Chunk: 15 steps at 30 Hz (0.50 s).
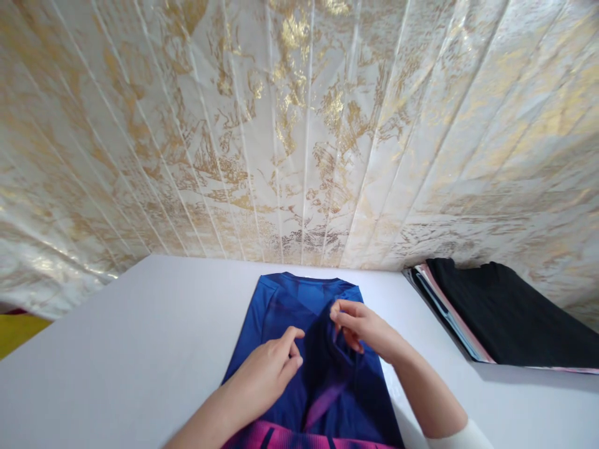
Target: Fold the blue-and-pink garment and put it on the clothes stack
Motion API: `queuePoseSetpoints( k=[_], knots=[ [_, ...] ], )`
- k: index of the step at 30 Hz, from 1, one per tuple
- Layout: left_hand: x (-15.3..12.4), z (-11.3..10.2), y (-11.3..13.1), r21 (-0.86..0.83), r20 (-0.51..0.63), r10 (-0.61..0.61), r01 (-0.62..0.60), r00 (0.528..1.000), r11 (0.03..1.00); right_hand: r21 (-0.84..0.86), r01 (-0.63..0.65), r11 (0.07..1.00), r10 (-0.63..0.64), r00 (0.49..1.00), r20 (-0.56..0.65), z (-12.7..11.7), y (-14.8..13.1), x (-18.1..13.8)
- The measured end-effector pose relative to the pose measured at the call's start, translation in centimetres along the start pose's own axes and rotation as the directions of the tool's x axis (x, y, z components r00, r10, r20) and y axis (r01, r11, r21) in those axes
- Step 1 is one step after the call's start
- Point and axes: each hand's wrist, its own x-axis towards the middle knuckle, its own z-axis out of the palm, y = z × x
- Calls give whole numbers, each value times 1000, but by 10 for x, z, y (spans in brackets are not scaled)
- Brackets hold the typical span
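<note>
A blue shirt [285, 312] with a pink and dark patterned lower part lies on the white table, its neckline toward the wall. Over the shirt's right side, my right hand [360, 324] pinches a raised fold of the dark blue cloth, which looks like a sleeve, between thumb and fingers. Purple cloth shows beneath that fold. My left hand [276, 365] hovers over or rests lightly on the middle of the shirt, with its fingers half bent, a gap between thumb and forefinger, and nothing visible in it.
A stack of folded clothes with a black shirt [505, 312] on top sits at the right of the white table [154, 337]. Behind the table hangs a white and gold patterned sheet [304, 156]. Something yellow [19, 330] shows past the left edge.
</note>
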Motion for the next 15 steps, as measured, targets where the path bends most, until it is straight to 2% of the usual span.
queuePoseSetpoints(
  k=[3,5,7,9,11,15],
  knots=[
    [4,-2,-7,-157,-30,-156,149,987,976,263,26,964,10,991,-131,14,0,12],
    [7,-1,-12,-253,-48,-201,183,978,950,318,74,945,-11,981,-195,9,0,14],
    [12,2,-17,-298,-70,-198,169,978,939,290,141,946,-64,964,-260,-4,3,12],
    [17,5,-20,-244,-122,-192,158,974,957,183,176,967,-112,943,-312,-21,9,11],
    [20,6,-19,-115,-178,-176,157,968,981,51,179,983,-149,921,-361,-35,18,13],
    [15,-4,-10,165,-222,-175,214,959,963,-140,171,975,-212,901,-379,-45,39,22]
  ],
)
